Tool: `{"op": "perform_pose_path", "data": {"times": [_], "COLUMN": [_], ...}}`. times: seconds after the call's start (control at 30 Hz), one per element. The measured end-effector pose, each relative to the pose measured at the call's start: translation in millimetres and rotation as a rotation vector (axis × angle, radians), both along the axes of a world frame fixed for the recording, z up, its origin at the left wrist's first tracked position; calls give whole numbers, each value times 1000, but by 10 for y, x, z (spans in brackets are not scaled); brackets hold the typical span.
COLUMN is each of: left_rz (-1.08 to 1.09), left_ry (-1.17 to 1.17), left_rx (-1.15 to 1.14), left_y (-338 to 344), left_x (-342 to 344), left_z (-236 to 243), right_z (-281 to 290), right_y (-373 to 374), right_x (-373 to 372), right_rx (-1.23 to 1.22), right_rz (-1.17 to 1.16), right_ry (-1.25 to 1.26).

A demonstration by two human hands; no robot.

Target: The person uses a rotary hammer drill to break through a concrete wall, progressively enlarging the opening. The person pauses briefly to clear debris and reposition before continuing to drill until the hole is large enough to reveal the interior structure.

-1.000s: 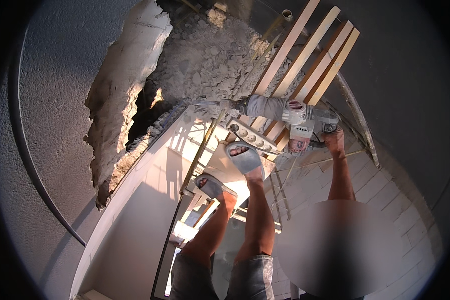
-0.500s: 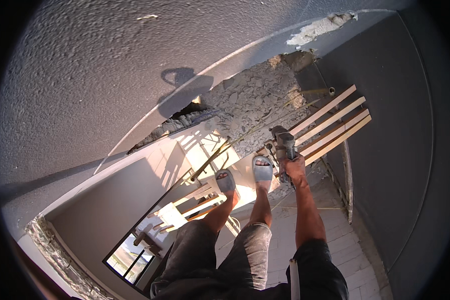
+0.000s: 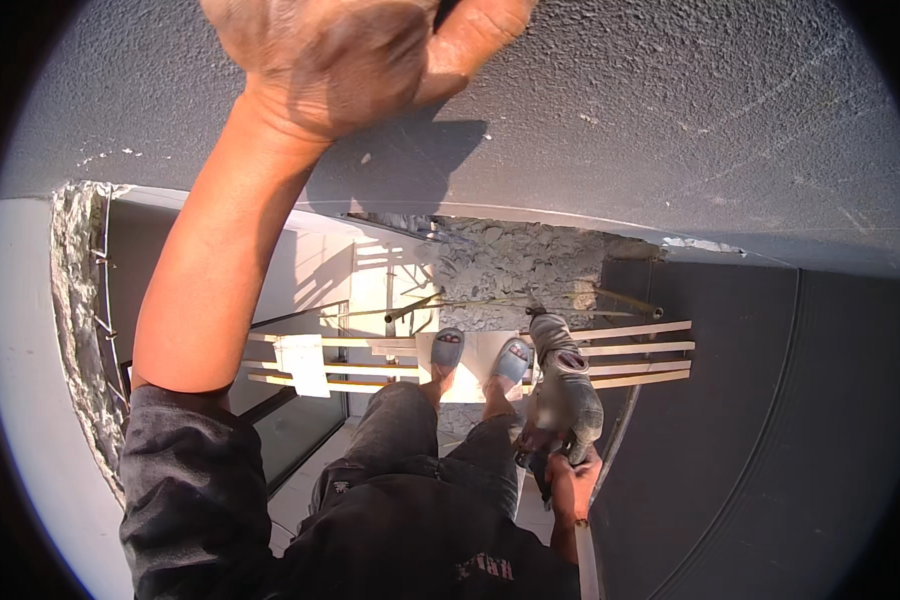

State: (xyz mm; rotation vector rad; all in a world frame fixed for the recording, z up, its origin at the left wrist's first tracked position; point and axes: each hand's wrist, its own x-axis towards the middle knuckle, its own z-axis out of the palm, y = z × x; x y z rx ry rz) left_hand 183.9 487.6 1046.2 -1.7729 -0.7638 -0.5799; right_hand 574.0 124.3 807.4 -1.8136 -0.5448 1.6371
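My left hand (image 3: 340, 65) is raised at the top against the grey rough-textured wall (image 3: 650, 130). Its thumb stretches out sideways, while the other fingertips run out of view. Down at the lower right, my right hand (image 3: 574, 486) grips the rear handle of a dusty grey rotary hammer (image 3: 567, 380). The tool points away from me, its front end over the wooden slats beside my right foot; whether a bit is fitted cannot be made out.
My feet in grey slides stand on a pale board (image 3: 482, 350) laid over wooden slats (image 3: 635, 350). Beyond lies broken masonry (image 3: 515, 250) crossed by thin poles with a pipe end (image 3: 657, 312). A chipped wall edge (image 3: 75, 270) stands left, a dark wall (image 3: 730, 400) right.
My left hand has come into view and up to the wall. The view has swung round and levelled. The rotary hammer stays in my right hand, now closer to my body.
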Motion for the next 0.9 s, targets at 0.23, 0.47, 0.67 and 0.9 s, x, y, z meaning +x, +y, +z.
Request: {"op": "perform_pose_path", "data": {"times": [0.23, 0.47, 0.67, 0.9], "left_rz": [-281, 195, 205, -1220], "left_ry": [-184, -1604, -3715, -3594], "left_rx": [-238, -830, -1625, -1272], "left_y": [-184, -2082, -3598, -2868], "left_x": [294, 397, 1350, 1555], "left_z": [-185, -2270, -3154, -2753], "right_z": [1156, 1285, 1682, 1590], "right_y": [-302, -573, -461, -545], "right_x": [-452, -462, -534, -531], "right_rx": [-3, 75, 42, 156], "right_rz": [191, 354, 243, 281], "right_ry": [10, -136, 9, -130]}}
